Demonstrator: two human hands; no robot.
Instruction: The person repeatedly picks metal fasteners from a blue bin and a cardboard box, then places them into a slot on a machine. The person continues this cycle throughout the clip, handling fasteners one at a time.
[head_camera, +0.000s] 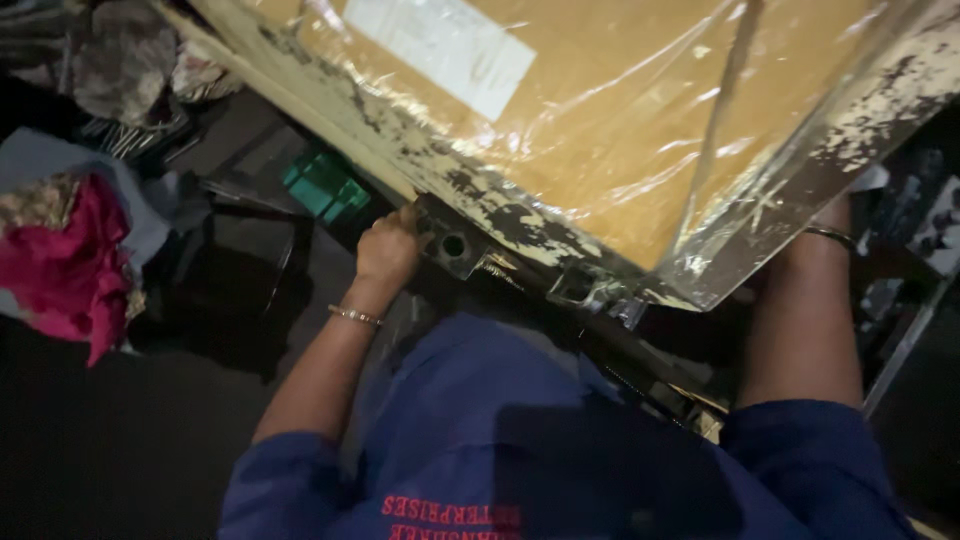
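Note:
A worn wooden table (420, 150) with flaking paint carries a brown board under clear plastic sheet (620, 110). My left hand (388, 248) reaches under the table's near edge, fingers curled on a dark metal bracket (452, 246) with a round hole. My right forearm (805, 310), with a bangle at the wrist, goes up under the table's right corner; the hand itself is hidden behind the tabletop. I wear a blue top (520, 440) with red lettering.
A heap of pink and patterned cloth (65, 255) lies at the left on the dark floor. A green crate (325, 185) sits under the table. More fabric bundles (125, 55) lie at the top left. Metal frame parts (915, 330) stand at the right.

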